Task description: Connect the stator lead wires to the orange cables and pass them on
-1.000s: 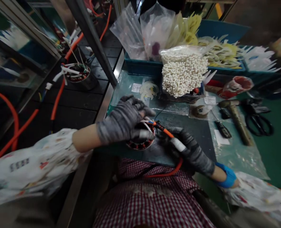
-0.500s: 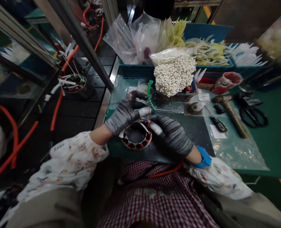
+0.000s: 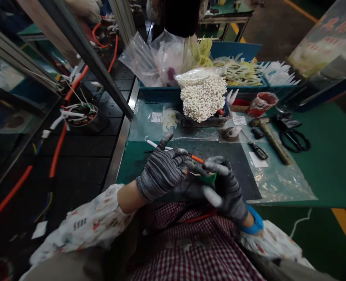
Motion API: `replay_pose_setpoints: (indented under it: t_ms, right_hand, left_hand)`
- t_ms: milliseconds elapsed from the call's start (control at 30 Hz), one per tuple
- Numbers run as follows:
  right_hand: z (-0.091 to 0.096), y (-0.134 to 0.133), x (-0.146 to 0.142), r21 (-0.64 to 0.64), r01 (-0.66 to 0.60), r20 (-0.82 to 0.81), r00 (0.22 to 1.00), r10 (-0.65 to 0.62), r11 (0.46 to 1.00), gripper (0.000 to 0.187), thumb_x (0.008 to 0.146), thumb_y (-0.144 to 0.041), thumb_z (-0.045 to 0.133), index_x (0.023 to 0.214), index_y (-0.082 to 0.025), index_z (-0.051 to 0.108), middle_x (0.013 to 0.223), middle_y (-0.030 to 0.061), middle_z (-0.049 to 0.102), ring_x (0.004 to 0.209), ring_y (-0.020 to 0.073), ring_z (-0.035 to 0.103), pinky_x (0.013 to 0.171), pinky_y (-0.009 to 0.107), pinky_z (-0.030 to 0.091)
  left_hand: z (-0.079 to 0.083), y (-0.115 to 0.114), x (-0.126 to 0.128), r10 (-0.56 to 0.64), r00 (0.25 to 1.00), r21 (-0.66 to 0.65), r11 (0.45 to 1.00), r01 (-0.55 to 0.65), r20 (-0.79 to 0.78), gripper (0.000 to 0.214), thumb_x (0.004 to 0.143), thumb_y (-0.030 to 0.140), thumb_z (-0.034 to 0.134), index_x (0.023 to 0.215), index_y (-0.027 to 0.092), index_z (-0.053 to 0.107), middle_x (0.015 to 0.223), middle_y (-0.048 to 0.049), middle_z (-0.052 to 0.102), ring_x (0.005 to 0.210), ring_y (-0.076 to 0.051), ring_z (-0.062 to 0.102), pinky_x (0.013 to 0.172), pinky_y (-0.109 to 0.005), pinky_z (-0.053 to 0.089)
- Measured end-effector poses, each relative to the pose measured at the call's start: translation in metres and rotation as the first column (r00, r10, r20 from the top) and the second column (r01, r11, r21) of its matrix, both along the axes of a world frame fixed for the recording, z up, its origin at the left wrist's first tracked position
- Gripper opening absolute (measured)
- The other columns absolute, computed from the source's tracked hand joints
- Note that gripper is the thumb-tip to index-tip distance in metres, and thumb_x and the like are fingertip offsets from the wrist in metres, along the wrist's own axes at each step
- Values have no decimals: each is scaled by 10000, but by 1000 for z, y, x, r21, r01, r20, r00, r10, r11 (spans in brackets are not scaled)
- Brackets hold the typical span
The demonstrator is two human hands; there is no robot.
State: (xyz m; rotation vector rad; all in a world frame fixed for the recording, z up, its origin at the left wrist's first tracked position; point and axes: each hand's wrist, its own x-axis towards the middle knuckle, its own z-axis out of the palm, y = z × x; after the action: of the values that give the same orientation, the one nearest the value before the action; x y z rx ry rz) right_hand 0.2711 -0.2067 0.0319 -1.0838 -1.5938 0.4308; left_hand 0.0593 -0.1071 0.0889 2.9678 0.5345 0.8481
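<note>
My left hand [image 3: 164,171], in a grey striped glove, is closed at the fingertips on one end of a short orange tube [image 3: 197,159]. The tube's other end meets the fingers of my right hand [image 3: 230,187], also gloved, with pale fingertip wraps. Under the tube, by my right palm, is a green strip [image 3: 209,178], partly covered by fingers. A white sleeve [image 3: 152,144] and a thin black lead stick out to the left behind my left hand. The area beneath both hands is dark and blurred, and no wound ring can be made out there.
Beyond my hands lie a bag of white beads [image 3: 202,97] and blue bins [image 3: 158,93] of yellow and white strips. On the right are a screwdriver [image 3: 258,150], a hammer [image 3: 274,144] and black-handled scissors [image 3: 294,138]. A metal post [image 3: 88,54] stands at left.
My hands have come nearer my body, and the wound ring seen between them is now out of sight. The green strip went from upright beside my left fingers to low by my right palm.
</note>
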Motion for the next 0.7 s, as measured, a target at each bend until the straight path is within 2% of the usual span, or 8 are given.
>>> replay_pose_setpoints:
  t_ms: [100,133,233,333,467,533,633,700]
  right_hand:
    - [15,-11,5,-65,-129,-99,988,122,990,76,1046,-321,763,1106,-306,720,1078,42,730,990,240,774,897,407,695]
    - [16,-10,5,-85,-135,-134,983,123,987,69,1048,-327,771,1048,-298,709,1033,33,749,946,229,782,864,387,697]
    - [9,-4,2,-160,-78,-216,975,42,984,94,1049,-347,780,1072,-303,699,1003,18,811,911,224,812,829,370,706]
    - [1,0,-4,-212,34,-180,981,-73,977,151,1009,-308,815,1110,-316,704,985,4,832,849,217,817,784,364,712]
    - [7,9,-9,-144,101,-199,971,-129,984,202,974,-273,822,1080,-322,657,908,-16,780,799,215,792,749,372,715]
    - [12,19,-13,-104,143,-249,954,-165,984,203,993,-290,798,1080,-326,618,900,-15,746,833,225,791,784,403,725]
    - [13,36,-22,-136,166,-289,936,-199,977,91,1070,-323,685,1092,-324,597,1033,46,763,981,268,800,930,502,716]
    - [7,46,-30,-170,138,-289,939,-184,976,91,1130,-347,539,1182,-319,608,1149,102,757,1070,308,784,1008,582,684]
  left_hand:
    - [4,-1,1,19,999,2,1000,-19,-33,260,1077,221,543,1035,201,799,1055,-60,883,1064,-291,830,1360,-675,407]
    - [5,-2,0,26,999,-22,999,-27,-37,253,1065,250,549,1071,203,798,1079,-62,881,1082,-294,824,1372,-669,390]
    - [6,-6,-5,24,999,-108,994,-29,-46,360,1063,463,569,1181,207,793,1155,-86,873,1139,-319,808,1404,-653,347]
    - [1,-17,-7,84,996,-46,995,-85,-27,469,1066,607,587,1168,200,797,1170,-109,870,1154,-336,809,1360,-662,424]
    - [-20,-34,4,265,963,99,958,-269,58,181,1089,262,641,1137,167,788,1130,-105,882,1113,-292,838,1202,-570,610]
    - [-29,-39,9,312,945,130,937,-323,99,213,1083,171,627,1241,130,765,1207,-141,870,1181,-282,831,1166,-515,640]
    - [-32,-39,-2,324,937,79,939,-336,130,389,1115,198,554,1475,103,668,1395,-192,802,1353,-292,767,1194,-493,622]
    - [-24,-32,-24,249,961,-84,967,-240,122,450,1155,334,476,1514,139,664,1469,-179,768,1429,-309,720,1229,-514,593]
